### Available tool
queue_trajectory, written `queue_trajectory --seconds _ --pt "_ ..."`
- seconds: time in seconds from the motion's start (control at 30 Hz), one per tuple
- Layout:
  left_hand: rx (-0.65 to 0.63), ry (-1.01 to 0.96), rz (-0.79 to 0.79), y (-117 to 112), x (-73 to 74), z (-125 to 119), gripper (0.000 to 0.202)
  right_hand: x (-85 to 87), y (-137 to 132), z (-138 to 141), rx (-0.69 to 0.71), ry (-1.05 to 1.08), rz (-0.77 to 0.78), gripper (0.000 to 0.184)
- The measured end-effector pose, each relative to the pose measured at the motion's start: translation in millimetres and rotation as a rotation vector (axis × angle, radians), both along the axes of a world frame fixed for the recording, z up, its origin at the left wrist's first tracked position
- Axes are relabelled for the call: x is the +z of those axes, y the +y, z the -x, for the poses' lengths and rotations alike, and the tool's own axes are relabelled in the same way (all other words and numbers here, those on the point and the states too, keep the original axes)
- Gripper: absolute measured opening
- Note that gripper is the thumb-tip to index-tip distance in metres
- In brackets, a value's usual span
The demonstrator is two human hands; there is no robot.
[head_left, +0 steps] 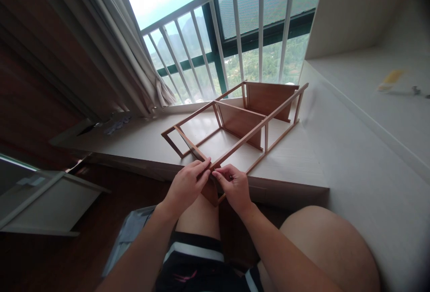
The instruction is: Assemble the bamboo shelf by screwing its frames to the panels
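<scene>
On your left a grey curtain (127,36) hangs to the pale window ledge (141,135); a white railing (261,27) lines its far side, and at right a yellow item (393,78) is too blurred to identify. Your left hand (191,182) has its fingers clamped on the near corner of the wooden rack (240,125); your right hand (233,186) has its fingers pinched together there, hiding anything between. The rack lies on the ledge, near corner overhanging, long axis running near left to far right.
</scene>
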State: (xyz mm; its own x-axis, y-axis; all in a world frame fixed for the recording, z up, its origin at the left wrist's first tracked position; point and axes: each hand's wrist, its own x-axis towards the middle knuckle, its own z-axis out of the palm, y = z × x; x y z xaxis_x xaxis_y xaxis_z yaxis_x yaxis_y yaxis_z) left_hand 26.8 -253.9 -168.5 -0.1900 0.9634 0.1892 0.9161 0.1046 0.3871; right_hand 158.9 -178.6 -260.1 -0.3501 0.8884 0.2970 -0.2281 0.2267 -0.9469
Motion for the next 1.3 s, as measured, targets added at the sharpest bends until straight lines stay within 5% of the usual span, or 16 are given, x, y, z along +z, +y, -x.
queue_trajectory --seconds 0.37,0.7,1.3 --pt "-0.047 -0.079 -0.020 -1 -8.2 -1 0.047 11.3 -1 -5 -0.017 -0.159 -0.149 0.023" --pt "0.066 -0.216 0.003 -5 -2.4 -8 0.047 15.0 1 -5 -0.054 -0.274 -0.210 0.022" --pt "0.015 -0.145 -0.038 -4 -6.5 -4 0.046 -2.2 0 0 -0.049 -0.200 -0.260 0.013"
